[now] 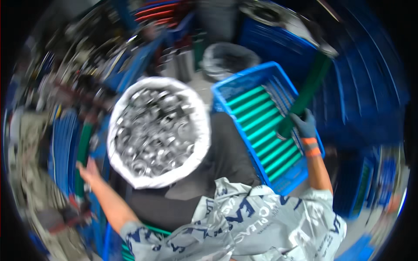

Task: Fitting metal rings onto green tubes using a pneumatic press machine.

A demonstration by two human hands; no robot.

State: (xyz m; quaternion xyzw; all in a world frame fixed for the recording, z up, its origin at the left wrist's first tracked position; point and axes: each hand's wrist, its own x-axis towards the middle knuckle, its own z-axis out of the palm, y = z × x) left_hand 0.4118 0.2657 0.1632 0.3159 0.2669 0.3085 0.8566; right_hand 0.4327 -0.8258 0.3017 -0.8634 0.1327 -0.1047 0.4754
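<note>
My right hand point(306, 125), in a grey glove with orange bands at the wrist, is closed round a long green tube point(311, 82). That tube slants over the right side of a blue plastic crate point(244, 74), its lower end above the crate's inside. Several similar green tubes point(272, 132) lie side by side in the crate. On the left, my bare left hand point(89, 172) has its fingers round another green tube point(82, 150), which stands nearly upright; motion blur softens the grip. Between my arms is a round container with a white lining point(202, 130), full of shiny metal ring-like parts point(154, 130).
A bin with a clear liner point(229, 58) stands beyond the crate. Blue bins point(278, 41) line the far right, and another blue crate point(355, 189) sits at the right. Blurred shelving and metal parts point(82, 61) crowd the left. Green tubes point(152, 230) show beneath my left arm.
</note>
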